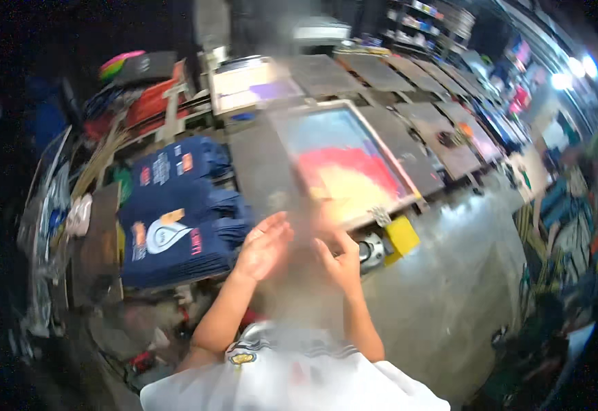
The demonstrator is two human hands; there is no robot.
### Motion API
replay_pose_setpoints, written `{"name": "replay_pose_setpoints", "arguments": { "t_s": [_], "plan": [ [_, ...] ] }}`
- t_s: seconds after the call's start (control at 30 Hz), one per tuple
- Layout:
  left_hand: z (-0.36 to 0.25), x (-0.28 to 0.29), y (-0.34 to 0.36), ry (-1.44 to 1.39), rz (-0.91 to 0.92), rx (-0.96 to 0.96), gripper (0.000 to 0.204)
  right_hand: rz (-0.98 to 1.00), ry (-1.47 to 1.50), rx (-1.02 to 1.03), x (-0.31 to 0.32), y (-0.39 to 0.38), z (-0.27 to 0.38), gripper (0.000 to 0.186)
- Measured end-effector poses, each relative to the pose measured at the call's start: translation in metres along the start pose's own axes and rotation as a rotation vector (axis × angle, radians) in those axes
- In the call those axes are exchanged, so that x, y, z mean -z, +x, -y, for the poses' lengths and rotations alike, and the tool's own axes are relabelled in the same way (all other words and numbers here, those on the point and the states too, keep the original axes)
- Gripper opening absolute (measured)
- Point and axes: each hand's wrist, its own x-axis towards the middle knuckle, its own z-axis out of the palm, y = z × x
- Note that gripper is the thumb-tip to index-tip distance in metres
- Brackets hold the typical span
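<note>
My left hand [266, 248] is raised by the right edge of a stack of navy printed shirts [206, 198]. Its palm is turned up, and its fingers are spread and hold nothing. Opposite it, my right hand [341, 262] hovers near the close corner of a screen-printing frame [371, 133]. The thumb stands apart from the fingers and nothing shows between them, though a vertical smear partly hides the fingertips. Across the frame's mesh lie a red band and a yellowish area. A bare gray platen [261, 164] lies between the shirts and the frame.
A yellow block [402, 236] and a round metal part [372, 251] sit beside the frame's near corner. More platens [442, 140] stretch away to the right. Piled fabric [566, 205] stands at far right, across the concrete floor [449, 274]. Another frame [252, 88] lies farther back.
</note>
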Motion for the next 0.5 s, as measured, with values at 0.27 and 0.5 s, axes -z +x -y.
{"name": "replay_pose_setpoints", "arguments": {
  "t_s": [0.27, 0.5],
  "plan": [
    [0.18, -0.137, 0.03, 0.129, 0.196, 0.291, 0.032, -0.316, 0.049, -0.068, 0.18, -0.065, -0.02, 0.023],
    [0.282, -0.194, 0.055, 0.084, 0.323, 0.636, 0.034, -0.653, 0.012, -0.173, 0.275, -0.09, -0.048, 0.02]
  ]
}}
